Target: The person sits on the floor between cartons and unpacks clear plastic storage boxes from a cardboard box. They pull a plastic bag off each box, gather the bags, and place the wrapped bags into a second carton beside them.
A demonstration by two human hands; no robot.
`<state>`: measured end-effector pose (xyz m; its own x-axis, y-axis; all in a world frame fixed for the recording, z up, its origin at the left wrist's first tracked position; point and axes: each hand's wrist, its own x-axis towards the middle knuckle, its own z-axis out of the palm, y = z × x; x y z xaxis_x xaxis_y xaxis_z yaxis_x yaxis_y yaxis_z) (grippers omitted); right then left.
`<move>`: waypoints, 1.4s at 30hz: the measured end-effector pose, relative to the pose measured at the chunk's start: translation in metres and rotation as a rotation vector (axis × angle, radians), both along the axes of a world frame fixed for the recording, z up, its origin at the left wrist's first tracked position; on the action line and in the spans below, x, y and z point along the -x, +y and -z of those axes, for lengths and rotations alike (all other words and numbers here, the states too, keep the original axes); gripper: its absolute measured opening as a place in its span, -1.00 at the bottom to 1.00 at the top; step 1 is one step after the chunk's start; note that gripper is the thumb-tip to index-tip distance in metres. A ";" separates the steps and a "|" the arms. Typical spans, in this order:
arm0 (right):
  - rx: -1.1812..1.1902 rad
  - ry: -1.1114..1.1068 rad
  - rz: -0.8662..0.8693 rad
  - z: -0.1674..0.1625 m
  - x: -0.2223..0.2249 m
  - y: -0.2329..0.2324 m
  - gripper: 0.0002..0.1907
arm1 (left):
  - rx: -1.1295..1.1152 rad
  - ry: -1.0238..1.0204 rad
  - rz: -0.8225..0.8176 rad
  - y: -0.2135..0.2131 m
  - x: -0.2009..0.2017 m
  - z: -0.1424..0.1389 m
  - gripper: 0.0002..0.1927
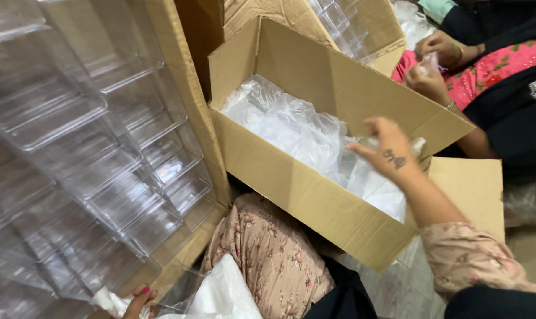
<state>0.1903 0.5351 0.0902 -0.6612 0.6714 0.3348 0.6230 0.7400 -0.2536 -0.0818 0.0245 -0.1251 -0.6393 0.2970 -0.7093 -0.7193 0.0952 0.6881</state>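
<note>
My right hand (388, 149) reaches over the open cardboard box (291, 177) and its fingers close on a clear plastic bag (368, 177) from the pile of bags (286, 121) inside. My left hand (137, 300) shows only at the bottom edge, its fingers pinching a bit of white plastic wrap (108, 301) beside a clear plastic container (179, 292). A white bagged item (223, 292) lies on my lap next to it.
Stacks of clear plastic containers (85, 153) fill a tall cardboard carton (185, 88) on the left. Another carton of containers (351, 26) stands at the back. A co-worker's hands (430, 65) handle a plastic bag at the top right. More bagged items (528, 201) lie at the right.
</note>
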 end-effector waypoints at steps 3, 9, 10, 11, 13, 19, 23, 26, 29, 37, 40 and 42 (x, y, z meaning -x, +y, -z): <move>0.150 -0.630 0.276 -0.015 -0.021 0.013 -0.06 | 0.028 -0.020 -0.005 0.001 -0.002 0.002 -0.64; 0.770 -0.627 0.356 0.029 -0.038 -0.002 0.32 | -0.029 0.066 -0.059 -0.003 -0.008 0.005 -0.62; 0.774 -0.616 0.367 0.034 -0.039 -0.005 0.26 | -0.058 0.069 -0.085 -0.006 -0.010 0.004 -0.61; 0.779 -0.604 0.380 0.036 -0.039 -0.006 0.21 | -0.086 0.074 -0.107 -0.007 -0.011 0.004 -0.60; 0.719 -0.602 0.394 0.031 -0.042 -0.005 0.12 | -0.083 0.079 -0.093 -0.008 -0.011 0.004 -0.57; 0.823 0.274 0.293 -0.039 -0.051 0.029 -0.47 | -0.114 0.127 -0.067 -0.010 -0.009 0.005 -0.55; 0.808 0.482 0.557 -0.073 -0.037 0.046 -0.54 | -0.120 0.179 -0.081 -0.011 -0.013 0.005 -0.55; 0.588 0.292 0.418 -0.068 -0.028 0.032 -0.48 | -0.024 0.062 -0.025 -0.003 -0.009 -0.004 -0.55; 0.468 0.038 0.468 -0.041 -0.012 0.014 -0.34 | 0.026 -0.003 0.007 0.008 -0.004 -0.015 -0.59; 0.307 -0.115 0.330 0.029 -0.004 0.013 0.27 | 0.049 -0.069 0.066 0.005 0.004 0.003 -0.62; 0.039 -0.288 0.104 0.030 -0.012 0.011 0.47 | 0.041 -0.177 0.104 0.005 0.014 0.023 -0.60; -0.011 -0.347 0.084 0.018 -0.019 0.011 0.44 | 0.026 -0.142 0.136 0.005 0.015 0.026 -0.58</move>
<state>0.2097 0.5456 0.0718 -0.6797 0.7255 0.1076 0.7291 0.6844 -0.0085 -0.0969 0.0295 -0.1511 -0.4875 0.3540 -0.7981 -0.7884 0.2143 0.5766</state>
